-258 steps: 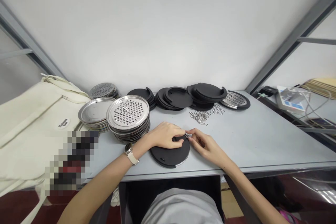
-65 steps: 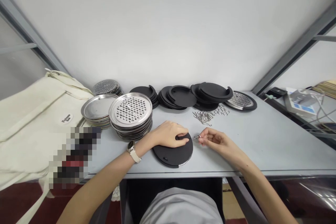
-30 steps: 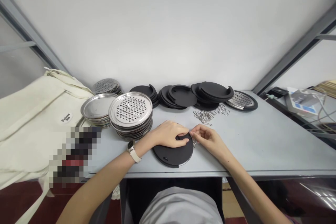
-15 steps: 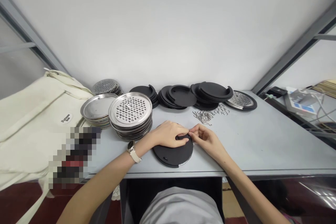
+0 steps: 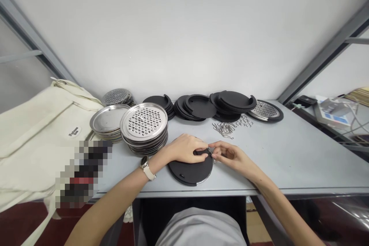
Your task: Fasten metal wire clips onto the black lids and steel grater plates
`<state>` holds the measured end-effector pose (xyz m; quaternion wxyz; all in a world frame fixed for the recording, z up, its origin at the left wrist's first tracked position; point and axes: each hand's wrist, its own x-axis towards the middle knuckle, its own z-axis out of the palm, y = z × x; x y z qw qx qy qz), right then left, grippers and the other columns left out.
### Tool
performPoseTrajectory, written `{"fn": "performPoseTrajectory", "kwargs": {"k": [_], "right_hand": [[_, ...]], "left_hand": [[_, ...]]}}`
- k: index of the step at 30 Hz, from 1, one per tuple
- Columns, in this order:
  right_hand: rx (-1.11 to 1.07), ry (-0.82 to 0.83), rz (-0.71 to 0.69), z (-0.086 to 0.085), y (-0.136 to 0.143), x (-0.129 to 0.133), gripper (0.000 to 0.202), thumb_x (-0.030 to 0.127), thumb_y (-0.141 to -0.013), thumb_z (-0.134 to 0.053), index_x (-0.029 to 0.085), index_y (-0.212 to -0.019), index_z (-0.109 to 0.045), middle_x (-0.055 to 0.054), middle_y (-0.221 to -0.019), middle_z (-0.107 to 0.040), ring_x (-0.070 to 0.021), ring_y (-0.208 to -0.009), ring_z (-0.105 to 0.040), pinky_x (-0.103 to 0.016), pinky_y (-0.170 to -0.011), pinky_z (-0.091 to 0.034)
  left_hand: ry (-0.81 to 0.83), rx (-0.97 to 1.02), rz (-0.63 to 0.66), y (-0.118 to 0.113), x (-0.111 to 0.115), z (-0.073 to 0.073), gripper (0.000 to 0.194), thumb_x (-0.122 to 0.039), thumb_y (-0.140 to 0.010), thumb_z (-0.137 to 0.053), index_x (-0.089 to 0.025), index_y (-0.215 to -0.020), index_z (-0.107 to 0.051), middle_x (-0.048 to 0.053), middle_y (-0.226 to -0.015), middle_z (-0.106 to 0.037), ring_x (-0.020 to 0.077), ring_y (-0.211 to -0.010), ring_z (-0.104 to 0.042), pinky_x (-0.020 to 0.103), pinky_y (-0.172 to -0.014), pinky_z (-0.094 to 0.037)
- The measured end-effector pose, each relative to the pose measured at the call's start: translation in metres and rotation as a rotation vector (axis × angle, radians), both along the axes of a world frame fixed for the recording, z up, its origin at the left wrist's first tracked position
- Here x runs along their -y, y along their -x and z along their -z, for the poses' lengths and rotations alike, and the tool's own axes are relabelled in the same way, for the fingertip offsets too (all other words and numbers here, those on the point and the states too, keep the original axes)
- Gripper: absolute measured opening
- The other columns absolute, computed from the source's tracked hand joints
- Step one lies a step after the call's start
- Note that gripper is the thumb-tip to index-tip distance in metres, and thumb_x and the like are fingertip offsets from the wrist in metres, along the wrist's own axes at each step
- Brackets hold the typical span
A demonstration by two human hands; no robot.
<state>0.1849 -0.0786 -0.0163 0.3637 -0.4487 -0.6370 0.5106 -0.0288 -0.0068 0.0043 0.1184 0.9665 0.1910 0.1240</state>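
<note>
A black round holder (image 5: 190, 173) lies on the table near the front edge, with a thin silvery rim along its lower right side and a small dark slot at lower left. My left hand (image 5: 186, 149), wearing a watch on the wrist, presses over its top, thumb and index finger curled at the right edge. There, my right hand (image 5: 229, 157) pinches a small shiny metal piece (image 5: 210, 149), perhaps a ring or hook; the fingers partly cover it. Behind my hands are a loose heap of metal hooks (image 5: 224, 129) and several metal rings (image 5: 244, 121).
To the left stand a stack of perforated metal grater discs (image 5: 144, 122) and a stack of round metal plates (image 5: 109, 118). Black holders (image 5: 236, 102) are piled along the wall. One holder with a grater disc (image 5: 263, 110) lies behind right. A cream bag (image 5: 43, 134) occupies the left end.
My right hand has turned and shifted slightly right, its fingers more spread, and the metal piece now shows between its fingertips. My left hand stays on the holder.
</note>
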Motion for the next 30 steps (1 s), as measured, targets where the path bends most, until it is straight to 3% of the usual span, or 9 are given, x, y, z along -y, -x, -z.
{"fn": "performPoseTrajectory", "kwargs": {"k": [10, 30], "right_hand": [[0.022, 0.064, -0.107, -0.004, -0.01, 0.001, 0.044, 0.044, -0.084, -0.064, 0.019, -0.121, -0.059, -0.007, -0.095, -0.065, -0.0202, -0.09, -0.06, -0.035, -0.086, -0.048], [-0.023, 0.132, -0.114, -0.002, -0.01, -0.003, 0.039, 0.04, -0.076, -0.073, 0.017, -0.106, -0.064, -0.005, -0.087, -0.067, -0.0183, -0.083, -0.063, -0.035, -0.083, -0.05]], "left_hand": [[-0.011, 0.006, 0.03, 0.0, 0.003, -0.003, 0.026, -0.035, -0.084, -0.052, -0.019, -0.065, -0.047, -0.002, -0.061, -0.054, 0.0123, -0.058, -0.048, 0.027, -0.055, -0.027], [0.009, 0.001, 0.066, 0.002, 0.003, -0.003, 0.03, -0.037, -0.088, -0.051, -0.018, -0.066, -0.046, -0.001, -0.063, -0.054, 0.0116, -0.06, -0.049, 0.027, -0.055, -0.028]]}}
